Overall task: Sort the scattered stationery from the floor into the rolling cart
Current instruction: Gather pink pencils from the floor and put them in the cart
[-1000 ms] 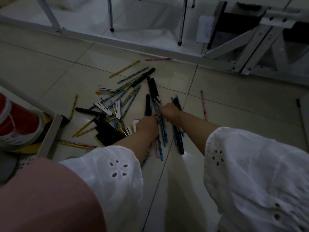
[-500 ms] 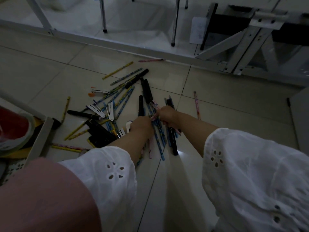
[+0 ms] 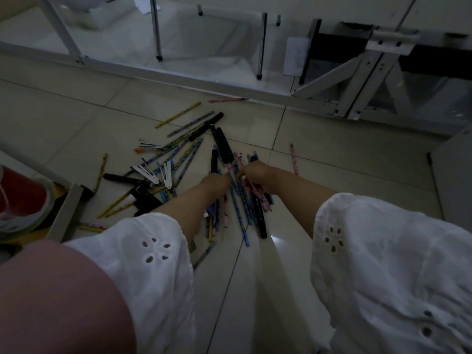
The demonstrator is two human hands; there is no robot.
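Note:
Scattered stationery lies on the tiled floor: blue patterned pencils [image 3: 241,213], black markers [image 3: 222,144], white clips [image 3: 149,172], yellow pencils [image 3: 178,115] and a stray pink pencil [image 3: 293,159]. My left hand [image 3: 216,182] is down on the middle of the pile, fingers curled round several pencils. Close beside it, my right hand [image 3: 258,175] grips a few pink and blue pencils that stick out below the palm. The rolling cart [image 3: 67,208] shows only as a tray edge at the far left. The light is dim.
A red tape roll [image 3: 20,200] sits in the cart tray. White furniture frames and metal legs [image 3: 260,47] run along the back. Another pink pencil [image 3: 227,100] lies against the frame. My knee [image 3: 51,297] fills the lower left; a cabinet edge [image 3: 452,180] stands right.
Both hands have drawn closer together over the pile's centre and pulled slightly back, closing on pencils. The view has shifted a little to the left.

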